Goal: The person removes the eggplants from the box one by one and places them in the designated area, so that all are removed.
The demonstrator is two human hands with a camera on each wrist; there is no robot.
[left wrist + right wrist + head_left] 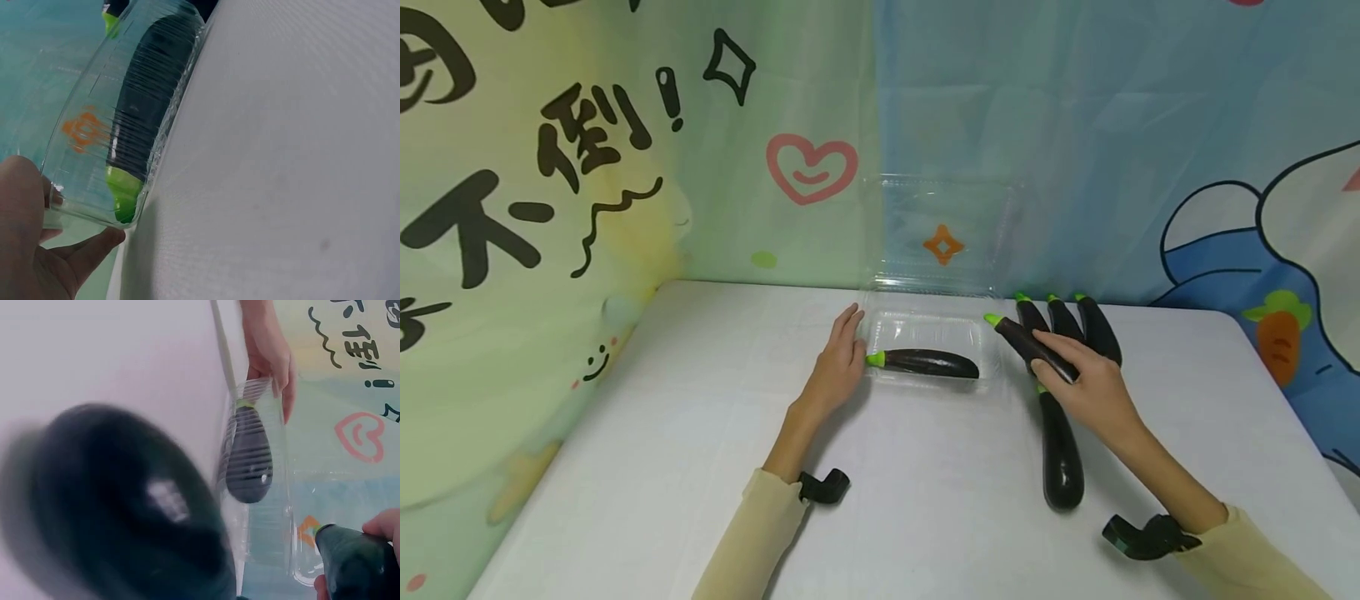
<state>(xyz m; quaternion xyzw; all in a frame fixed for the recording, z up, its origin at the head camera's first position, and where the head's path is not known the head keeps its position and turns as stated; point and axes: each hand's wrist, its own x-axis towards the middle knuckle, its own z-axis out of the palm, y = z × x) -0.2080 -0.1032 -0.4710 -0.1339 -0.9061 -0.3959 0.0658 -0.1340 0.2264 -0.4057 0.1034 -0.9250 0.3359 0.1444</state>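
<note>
A clear plastic clamshell box [988,337] lies with its lid [943,192] raised at the back. In its tray rests a dark eggplant [928,362], green stem end to the left. My left hand [838,362] touches the tray's left end, its fingers fairly straight along the wall; the left wrist view shows the fingertips [114,235] at the tray's corner. Held above the table by my right hand [1086,383] is another eggplant [1026,342], gripped between thumb and fingers near its thick end. Its green tip points toward the tray's right side.
Three more eggplants [1097,325] lie side by side at the back right, partly behind my right hand. One eggplant [1062,454] lies nearer, below that hand. A printed cloth backdrop [1075,125] hangs behind the white table [940,500].
</note>
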